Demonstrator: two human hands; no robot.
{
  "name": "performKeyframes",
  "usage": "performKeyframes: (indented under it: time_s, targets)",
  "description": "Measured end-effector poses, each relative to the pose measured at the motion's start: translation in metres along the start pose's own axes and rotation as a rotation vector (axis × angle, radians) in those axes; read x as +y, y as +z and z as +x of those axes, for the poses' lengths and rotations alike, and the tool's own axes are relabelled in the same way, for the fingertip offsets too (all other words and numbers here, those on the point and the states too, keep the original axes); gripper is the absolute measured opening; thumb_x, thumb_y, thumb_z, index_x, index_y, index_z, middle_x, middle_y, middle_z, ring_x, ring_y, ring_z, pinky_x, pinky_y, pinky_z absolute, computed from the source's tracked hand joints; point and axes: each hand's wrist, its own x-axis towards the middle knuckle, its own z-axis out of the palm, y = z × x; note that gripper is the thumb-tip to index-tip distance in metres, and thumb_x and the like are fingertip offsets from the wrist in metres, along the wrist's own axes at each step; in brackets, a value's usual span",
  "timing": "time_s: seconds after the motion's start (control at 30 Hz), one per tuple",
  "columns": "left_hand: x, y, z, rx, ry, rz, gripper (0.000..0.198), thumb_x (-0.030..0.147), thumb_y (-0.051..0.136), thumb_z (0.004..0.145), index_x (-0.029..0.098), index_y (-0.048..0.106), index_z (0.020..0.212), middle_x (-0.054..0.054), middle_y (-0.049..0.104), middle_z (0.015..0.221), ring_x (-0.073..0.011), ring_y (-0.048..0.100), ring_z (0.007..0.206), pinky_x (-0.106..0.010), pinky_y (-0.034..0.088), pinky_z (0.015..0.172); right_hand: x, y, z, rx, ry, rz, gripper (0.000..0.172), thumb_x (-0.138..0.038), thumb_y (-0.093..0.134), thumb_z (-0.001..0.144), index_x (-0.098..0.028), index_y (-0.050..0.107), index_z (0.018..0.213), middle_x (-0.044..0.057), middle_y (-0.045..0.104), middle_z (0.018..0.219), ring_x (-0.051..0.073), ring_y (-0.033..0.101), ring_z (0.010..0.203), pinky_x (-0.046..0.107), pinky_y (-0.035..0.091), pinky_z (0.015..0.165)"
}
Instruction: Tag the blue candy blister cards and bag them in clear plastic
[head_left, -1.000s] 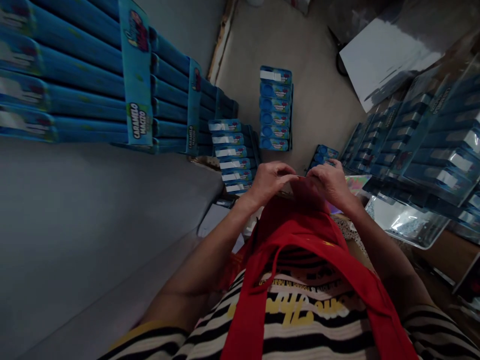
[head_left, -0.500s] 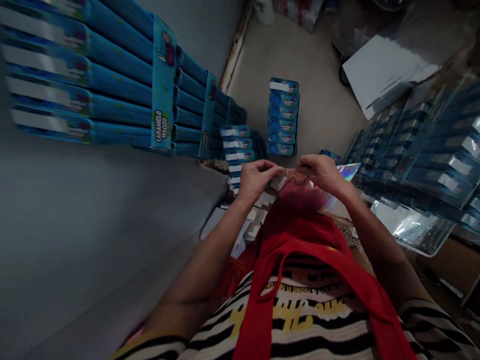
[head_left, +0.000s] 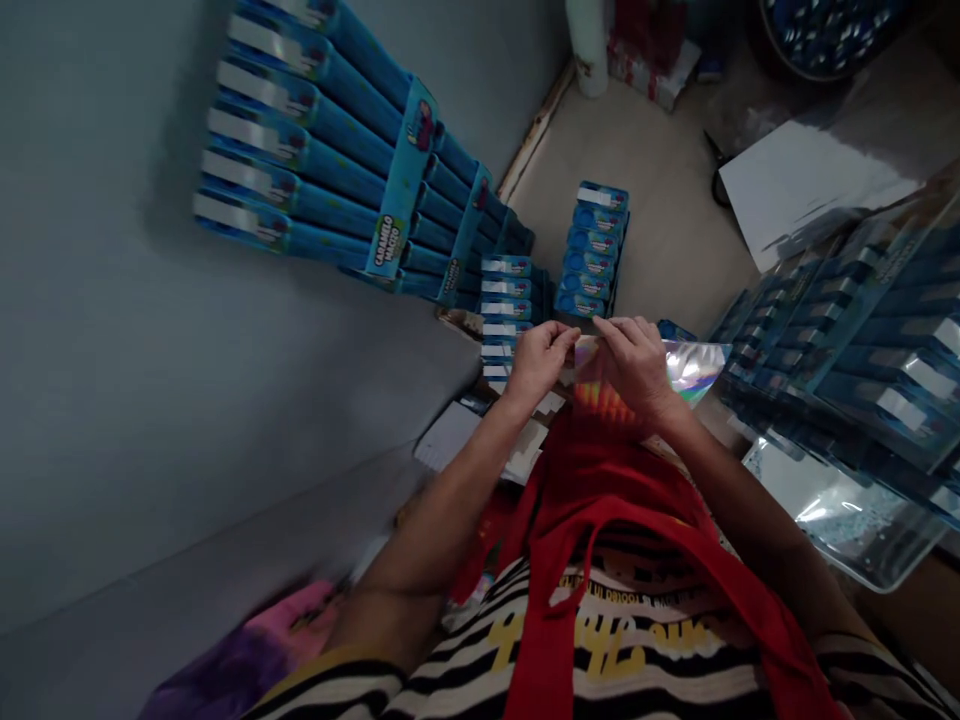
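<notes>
A shiny holographic film sheet [head_left: 694, 362] with rainbow reflections lies in front of my red apron. My left hand [head_left: 541, 358] pinches at its upper left corner, thumb and fingertips pressed together. Across the middle of the film rests my right hand [head_left: 636, 365], fingers stretched out toward the left hand and covering part of it. Just beyond my hands stands a short stack of blue candy boxes [head_left: 592, 250] marked "Caramelo Macizo". Another blue stack [head_left: 507, 300] with white labels is close behind my left hand.
Tall rows of blue boxes [head_left: 345, 160] line the wall on the left. More boxes [head_left: 862, 330] are piled under clear plastic at the right, above a clear tray [head_left: 862, 520]. White paper [head_left: 810, 185], scissors [head_left: 720, 175] and a bowl of wrapped candies [head_left: 829, 35] lie farther back.
My right hand has gone from pinching near the film's left end to lying stretched over it. The film looks flatter. My view has shifted left, so the surroundings appear farther right.
</notes>
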Motion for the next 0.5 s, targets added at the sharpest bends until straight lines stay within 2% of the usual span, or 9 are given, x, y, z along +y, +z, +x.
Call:
performKeyframes:
  time_s: [0.1, 0.2, 0.4, 0.5]
  targets:
    - [0.005, -0.001, -0.007, 0.047, 0.01, 0.025, 0.022, 0.038, 0.069, 0.089, 0.02, 0.066, 0.078, -0.004, 0.07, 0.071, -0.0201, 0.069, 0.069, -0.029, 0.058, 0.065, -0.007, 0.012, -0.005, 0.018, -0.037, -0.005, 0.03, -0.024, 0.052, 0.108, -0.019, 0.075, 0.127, 0.012, 0.077, 0.117, 0.027, 0.063, 0.103, 0.04, 0.046, 0.091]
    - [0.007, -0.003, -0.012, 0.036, 0.004, 0.028, 0.021, 0.038, 0.069, 0.089, 0.02, 0.066, 0.078, -0.003, 0.07, 0.071, -0.0196, 0.069, 0.067, -0.028, 0.057, 0.061, -0.011, 0.023, -0.011, 0.027, -0.05, -0.004, 0.034, -0.022, 0.047, 0.109, -0.018, 0.075, 0.129, 0.013, 0.077, 0.123, 0.027, 0.067, 0.106, 0.041, 0.051, 0.097]
    - [0.003, -0.002, -0.007, 0.002, -0.093, -0.12, 0.018, 0.036, 0.067, 0.089, 0.02, 0.063, 0.081, -0.002, 0.07, 0.072, -0.0192, 0.07, 0.067, -0.03, 0.06, 0.065, -0.019, 0.04, -0.029, -0.024, -0.07, 0.048, 0.051, -0.006, 0.041, 0.102, -0.008, 0.059, 0.149, 0.02, 0.061, 0.153, 0.029, 0.062, 0.135, 0.043, 0.051, 0.116]
    - [0.001, -0.007, -0.002, -0.017, -0.083, -0.07, 0.018, 0.035, 0.066, 0.089, 0.02, 0.064, 0.079, -0.002, 0.069, 0.073, -0.0193, 0.069, 0.068, -0.03, 0.058, 0.066, -0.022, 0.04, -0.033, -0.056, -0.05, 0.108, 0.051, -0.006, 0.046, 0.099, -0.011, 0.062, 0.147, 0.019, 0.067, 0.146, 0.028, 0.063, 0.134, 0.043, 0.053, 0.114]
